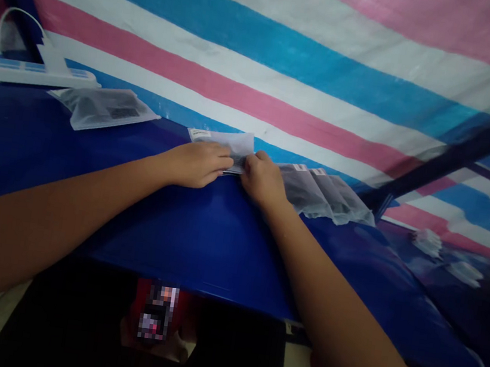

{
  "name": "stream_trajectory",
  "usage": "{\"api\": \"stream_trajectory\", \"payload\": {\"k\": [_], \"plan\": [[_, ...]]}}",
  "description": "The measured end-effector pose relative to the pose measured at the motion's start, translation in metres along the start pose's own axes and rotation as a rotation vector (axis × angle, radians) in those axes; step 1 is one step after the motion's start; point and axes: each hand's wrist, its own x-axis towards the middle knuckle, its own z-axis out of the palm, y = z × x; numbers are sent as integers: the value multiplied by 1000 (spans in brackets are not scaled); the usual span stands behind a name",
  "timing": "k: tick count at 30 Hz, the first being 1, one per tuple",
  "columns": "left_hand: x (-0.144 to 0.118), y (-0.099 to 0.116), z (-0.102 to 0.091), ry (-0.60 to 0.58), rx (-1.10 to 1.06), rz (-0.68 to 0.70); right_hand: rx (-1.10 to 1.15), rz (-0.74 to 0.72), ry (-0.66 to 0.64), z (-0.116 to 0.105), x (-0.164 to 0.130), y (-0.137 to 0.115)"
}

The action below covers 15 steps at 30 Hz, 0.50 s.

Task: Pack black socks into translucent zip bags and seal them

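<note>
At the far edge of the blue table (201,244), close to the striped tarp (288,63) that hangs behind it, both hands rest on one small clear plastic packet (232,143). The left hand (197,164) lies palm down on the packet's near left part, fingers together and curled slightly at the tips, pressing it flat against the table rather than gripping it. The right hand (264,180) sits just beside it, touching the packet's right end, its fingers bent down over the edge (whether they pinch the plastic or only press on it cannot be told from this angle). The two hands nearly meet over the packet, which shows a white label strip at its top left corner and something dark inside.

Just right of the right hand, a fanned row of similar packets (327,194) lies overlapping on the table, each with dark contents and a small white tag at its upper end; the nearest one touches or slips under the right hand. Well apart on the left, another packet (104,108) lies alone, and behind it a white power strip (29,72) with a white cable (14,18) looping up. A dark blue frame bar (456,154) slants across the right side.
</note>
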Motion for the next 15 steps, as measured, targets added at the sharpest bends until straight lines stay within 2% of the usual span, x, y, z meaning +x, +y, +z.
{"api": "stream_trajectory", "payload": {"k": [3,7,11,15], "plan": [[-3,-3,2,-26,87,-102,34,-22,-52,0,0,6],[-6,-5,4,-40,67,-239,130,0,-72,-3,-2,10],[-6,-3,4,-21,44,-308,132,-52,-52,-6,-6,8],[-7,-5,7,-122,-30,-342,91,-65,-72,-4,-7,6]]}}
